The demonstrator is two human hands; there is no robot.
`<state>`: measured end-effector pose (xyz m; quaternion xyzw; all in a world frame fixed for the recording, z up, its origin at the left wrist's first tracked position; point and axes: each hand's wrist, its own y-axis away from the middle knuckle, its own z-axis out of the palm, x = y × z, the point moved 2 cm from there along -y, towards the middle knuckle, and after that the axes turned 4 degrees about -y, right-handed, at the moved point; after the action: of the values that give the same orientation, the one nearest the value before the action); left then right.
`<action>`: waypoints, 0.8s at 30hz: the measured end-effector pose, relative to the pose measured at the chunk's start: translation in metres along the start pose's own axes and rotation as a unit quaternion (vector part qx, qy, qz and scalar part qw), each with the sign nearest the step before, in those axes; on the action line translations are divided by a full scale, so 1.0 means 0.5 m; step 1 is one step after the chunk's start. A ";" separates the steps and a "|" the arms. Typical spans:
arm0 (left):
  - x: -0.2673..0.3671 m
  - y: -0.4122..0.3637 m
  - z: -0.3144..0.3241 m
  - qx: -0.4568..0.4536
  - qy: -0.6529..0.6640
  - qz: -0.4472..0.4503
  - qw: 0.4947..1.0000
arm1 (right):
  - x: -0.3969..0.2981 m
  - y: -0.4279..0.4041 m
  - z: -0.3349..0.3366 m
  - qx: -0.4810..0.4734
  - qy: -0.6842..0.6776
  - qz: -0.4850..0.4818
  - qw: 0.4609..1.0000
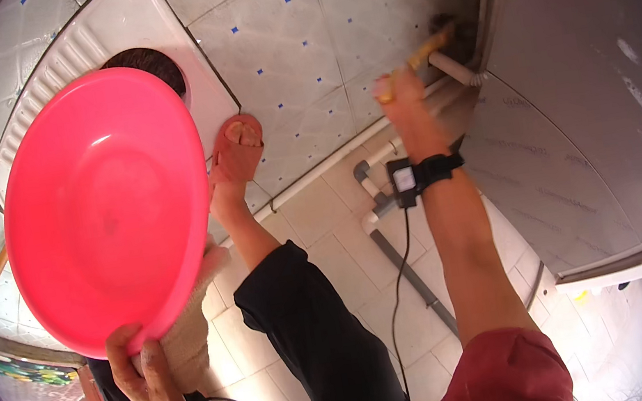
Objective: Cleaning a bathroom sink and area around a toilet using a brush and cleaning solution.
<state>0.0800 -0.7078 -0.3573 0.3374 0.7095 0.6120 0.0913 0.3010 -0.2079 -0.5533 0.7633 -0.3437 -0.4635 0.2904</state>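
My left hand (149, 372) grips the near rim of a pink plastic basin (112, 219), thumb and fingers clasping the edge. The basin is tilted with its inside facing me, and no contents show in it. My right hand (403, 85) is reached out to the far right, closed around a yellow handle (429, 47). That handle and the hand are blurred; a dark shape (447, 26) lies at the handle's far end, but I cannot tell what it is. The handle's end is close to a white pipe (454, 68) in the corner.
A white ceramic squat toilet (193, 51) with a dark drain opening lies partly behind the basin. Pipes (406, 268) run along the tiled wall. A grey panel (563, 71) stands at right. My slippered foot (238, 147) is on the patterned tile floor (280, 51).
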 end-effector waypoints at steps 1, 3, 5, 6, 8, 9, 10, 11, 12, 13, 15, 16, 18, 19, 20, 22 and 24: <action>0.010 0.002 0.002 -0.008 -0.013 -0.005 1.000 | 0.011 0.051 0.044 -0.014 0.011 -0.004 1.000; -0.023 -0.002 -0.024 0.009 -0.014 0.008 1.000 | 0.070 0.236 0.105 -0.047 0.112 -0.037 0.992; -0.031 0.002 -0.041 0.013 -0.010 0.013 1.000 | 0.089 0.316 0.082 -0.033 0.110 -0.012 0.993; -0.029 0.003 -0.046 0.012 -0.002 -0.024 1.000 | 0.101 0.332 0.077 -0.016 0.108 0.014 0.994; -0.024 0.001 -0.038 0.002 0.011 -0.056 0.998 | 0.092 0.188 -0.019 0.018 0.092 -0.044 0.995; -0.023 -0.003 -0.032 0.006 0.012 -0.020 1.000 | 0.060 0.104 -0.064 0.049 0.076 -0.098 0.991; -0.024 -0.003 -0.033 0.013 0.009 0.014 1.000 | 0.011 0.036 -0.082 0.061 0.093 -0.065 0.992; -0.027 -0.003 -0.032 0.010 0.010 0.014 1.000 | -0.051 -0.021 -0.098 0.075 0.112 -0.036 0.990; -0.030 -0.003 -0.032 0.012 0.004 0.011 1.000 | -0.104 -0.056 -0.090 0.088 0.073 0.000 0.993; -0.033 -0.004 -0.034 0.017 -0.003 0.009 1.000 | -0.123 -0.070 -0.069 0.098 0.033 0.038 0.994; -0.011 -0.009 -0.022 0.012 -0.008 0.005 1.000 | -0.071 -0.040 -0.069 0.089 0.027 0.029 0.995; -0.004 0.000 -0.025 0.020 -0.026 -0.005 0.999 | 0.019 -0.010 -0.058 0.075 0.020 0.038 0.996; -0.029 -0.003 -0.022 0.021 -0.022 0.008 1.000 | 0.071 0.062 -0.020 0.041 -0.003 0.003 0.999; -0.043 -0.007 -0.026 0.034 -0.034 0.011 0.999 | 0.111 0.127 0.013 0.052 0.016 0.036 0.998; -0.040 -0.004 -0.030 0.041 -0.040 0.008 0.998 | 0.139 0.186 0.031 0.067 0.040 0.075 0.994; -0.016 0.008 -0.020 0.021 0.008 -0.026 0.999 | 0.099 0.131 -0.023 0.067 0.035 0.048 0.996; -0.011 0.006 -0.010 0.012 0.000 -0.011 1.000 | 0.019 0.005 -0.074 0.069 0.024 0.011 0.997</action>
<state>0.0824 -0.7151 -0.3547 0.3308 0.7205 0.6021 0.0942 0.3373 -0.2123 -0.5412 0.7887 -0.3762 -0.4170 0.2502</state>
